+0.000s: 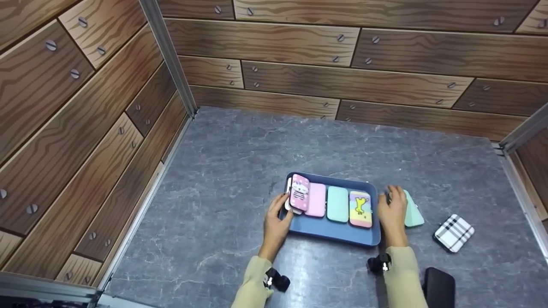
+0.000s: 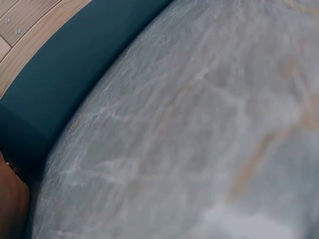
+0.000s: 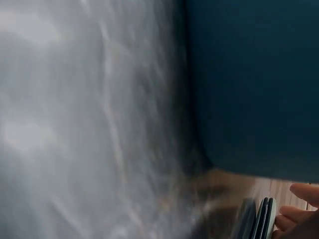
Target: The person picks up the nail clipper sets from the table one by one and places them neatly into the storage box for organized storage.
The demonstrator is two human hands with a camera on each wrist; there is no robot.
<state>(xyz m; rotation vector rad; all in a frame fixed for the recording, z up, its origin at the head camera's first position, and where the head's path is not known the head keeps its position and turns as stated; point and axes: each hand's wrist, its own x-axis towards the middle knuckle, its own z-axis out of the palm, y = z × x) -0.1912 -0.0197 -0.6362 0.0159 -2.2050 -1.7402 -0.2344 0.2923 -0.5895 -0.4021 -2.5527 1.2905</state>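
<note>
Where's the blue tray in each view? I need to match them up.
Head: blue tray, below and right of centre, between left hand and right hand.
Left wrist: its wall, a dark band across the upper left.
Right wrist: its wall, filling the upper right.
Shared landmark: grey marbled tabletop.

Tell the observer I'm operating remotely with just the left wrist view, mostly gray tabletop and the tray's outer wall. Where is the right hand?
Observer: In the head view, the right hand is just outside the right end of the tray, beside a mint case.
Operator: And inside the tray, what sits at that end?
Observer: A case with a yellow cartoon animal on it.
Operator: Is there another case outside, beyond the mint one?
Observer: Yes, a black-and-white plaid case lies on the tabletop, farther right.
</note>
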